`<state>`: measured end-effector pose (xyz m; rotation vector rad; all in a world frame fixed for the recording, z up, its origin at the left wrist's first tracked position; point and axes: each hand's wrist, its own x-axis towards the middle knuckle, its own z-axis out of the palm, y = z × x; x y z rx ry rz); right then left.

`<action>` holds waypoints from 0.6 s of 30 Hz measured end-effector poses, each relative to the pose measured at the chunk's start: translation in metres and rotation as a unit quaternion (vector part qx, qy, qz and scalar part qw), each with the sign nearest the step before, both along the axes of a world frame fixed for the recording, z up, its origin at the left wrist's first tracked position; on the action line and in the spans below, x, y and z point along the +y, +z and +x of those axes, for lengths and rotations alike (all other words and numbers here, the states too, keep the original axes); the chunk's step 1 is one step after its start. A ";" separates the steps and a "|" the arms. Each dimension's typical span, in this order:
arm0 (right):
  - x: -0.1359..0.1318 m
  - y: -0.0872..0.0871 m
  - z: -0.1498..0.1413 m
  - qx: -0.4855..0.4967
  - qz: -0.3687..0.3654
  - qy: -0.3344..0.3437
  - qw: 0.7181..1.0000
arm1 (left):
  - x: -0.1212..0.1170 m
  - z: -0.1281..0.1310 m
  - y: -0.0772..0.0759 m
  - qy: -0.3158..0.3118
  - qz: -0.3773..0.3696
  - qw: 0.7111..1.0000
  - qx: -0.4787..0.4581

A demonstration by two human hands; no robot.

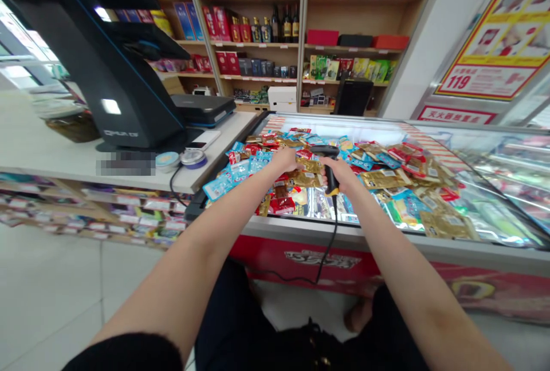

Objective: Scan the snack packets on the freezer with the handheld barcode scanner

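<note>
My right hand (342, 175) is wrapped round the grip of a black barcode scanner (330, 179) with a yellow base, its head pointing left. From the scanner a black cable hangs over the front of the freezer. Just left of it my left hand (284, 160) is closed on the near edge of a gold snack packet (310, 172), which lies among the others. Blue, red and gold packets (238, 172) are heaped on the glass top around both hands. More gold packets (387, 178) lie to the right of the scanner.
A chest freezer (296, 227) with a glass top stands before me. On the counter (38, 156) at left are a black checkout terminal (137, 90), a phone (198, 145) and round tins (193, 158). Shelves (253, 46) of boxes and bottles line the back.
</note>
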<state>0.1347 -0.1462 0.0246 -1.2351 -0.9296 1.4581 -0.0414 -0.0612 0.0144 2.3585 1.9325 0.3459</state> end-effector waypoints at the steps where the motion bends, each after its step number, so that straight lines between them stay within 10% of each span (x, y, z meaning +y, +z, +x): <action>1: 0.000 -0.001 0.000 -0.001 0.002 0.001 1.000 | 0.001 0.002 0.000 0.000 -0.001 1.000 -0.008; 12: -0.004 -0.001 0.008 -0.001 0.007 0.005 1.000 | 0.019 0.001 0.012 0.006 -0.024 0.976 -0.214; 18: -0.009 0.009 0.007 -0.036 0.036 0.021 0.999 | 0.011 -0.008 0.026 0.052 -0.086 0.899 -0.427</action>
